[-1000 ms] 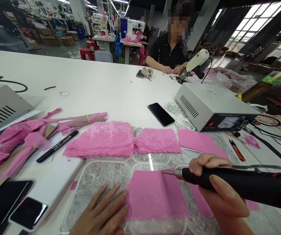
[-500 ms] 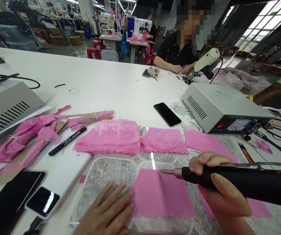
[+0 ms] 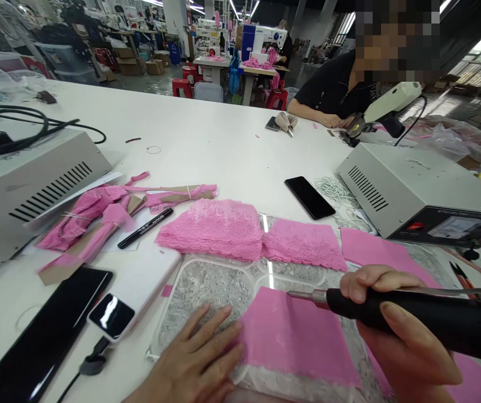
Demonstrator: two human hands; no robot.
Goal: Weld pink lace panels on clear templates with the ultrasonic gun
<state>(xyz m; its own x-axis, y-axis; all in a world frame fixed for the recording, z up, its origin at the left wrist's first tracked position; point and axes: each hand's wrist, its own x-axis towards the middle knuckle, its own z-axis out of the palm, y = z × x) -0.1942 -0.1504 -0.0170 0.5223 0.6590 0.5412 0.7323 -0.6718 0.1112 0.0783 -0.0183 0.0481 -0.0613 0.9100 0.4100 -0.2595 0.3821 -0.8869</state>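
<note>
My right hand (image 3: 395, 330) is wrapped round a black handheld tool (image 3: 425, 313) with a slim metal tip. The tip lies at the upper edge of a pink fabric piece (image 3: 295, 341), touching or just above it. My left hand (image 3: 198, 358) lies flat with fingers spread, fingertips at the left edge of that fabric. Underneath is a clear plastic template (image 3: 173, 285) with rounded openings over a grey marbled surface. A stack of pink lace (image 3: 215, 229) and a smaller lace piece (image 3: 303, 240) lie along the template's far side.
Grey metal boxes stand at left (image 3: 34, 190) and right (image 3: 425, 190). Around the work lie a black marker (image 3: 145, 228), a phone (image 3: 310, 197), a white box (image 3: 144, 296) and bundled pink straps (image 3: 98, 207). A co-worker (image 3: 341, 89) sits across the table.
The view has turned left, so everything sits further right in the picture. Both hands and the tool keep nearly the same place on the pink fabric.
</note>
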